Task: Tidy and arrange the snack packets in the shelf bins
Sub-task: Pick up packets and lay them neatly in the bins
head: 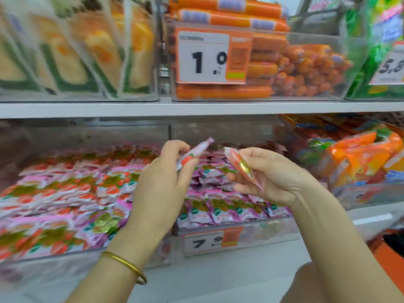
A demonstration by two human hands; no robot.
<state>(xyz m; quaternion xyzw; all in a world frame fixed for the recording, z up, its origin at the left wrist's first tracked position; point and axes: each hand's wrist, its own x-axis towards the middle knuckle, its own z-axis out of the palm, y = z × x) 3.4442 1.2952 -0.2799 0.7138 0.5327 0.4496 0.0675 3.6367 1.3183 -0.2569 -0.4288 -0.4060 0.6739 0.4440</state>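
Observation:
My left hand (161, 180) holds a small pink snack packet (194, 153) edge-on above the lower shelf bins. My right hand (269, 178) grips a second packet (240, 166) with orange, pink and gold print, tilted toward the left one. The two packets are close but apart. Below them, a clear left bin (72, 258) is packed with rows of pink, orange and gold packets (65, 193). A clear middle bin (258, 228) holds pink and purple packets (220, 209) standing in rows. A gold bangle (126, 264) circles my left wrist.
A 7.9 price tag (213, 241) hangs on the middle bin. To the right lies a bin of orange bags (360, 158). The upper shelf (196, 109) carries orange sausage sticks (284, 68) behind a 1.0 tag (213, 56), yellow-green pouches (72, 51) and green packs (376, 51).

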